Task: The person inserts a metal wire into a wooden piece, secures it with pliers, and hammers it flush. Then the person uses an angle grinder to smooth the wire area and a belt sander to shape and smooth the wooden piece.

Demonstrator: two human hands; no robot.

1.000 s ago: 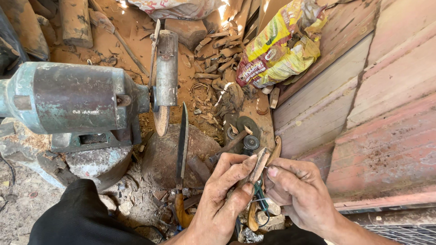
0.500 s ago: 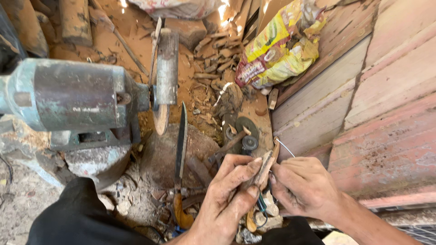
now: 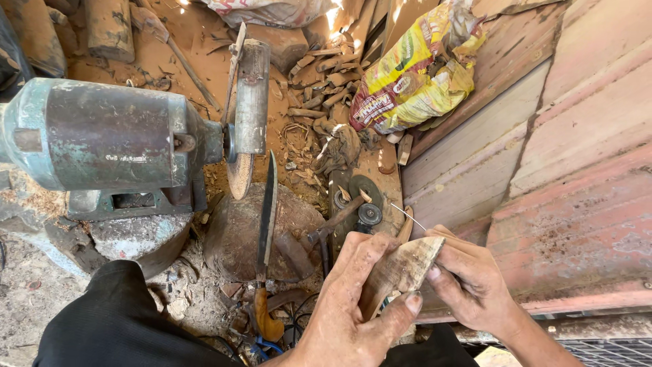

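Below the bench grinder (image 3: 115,143), we grip a wooden piece (image 3: 397,272) in our left hand (image 3: 353,306), its long axis slanting up toward our right hand (image 3: 475,282), whose fingers (image 3: 441,272) pinch its upper end.

A crumpled yellow plastic sack with green, red and white printed patches (image 3: 415,71) lay at the top of the view, leaning against the slanted wooden boards; beside it at the top edge lay part of a pale, bunched sack with faint red print (image 3: 268,10); no signs or screens showed.
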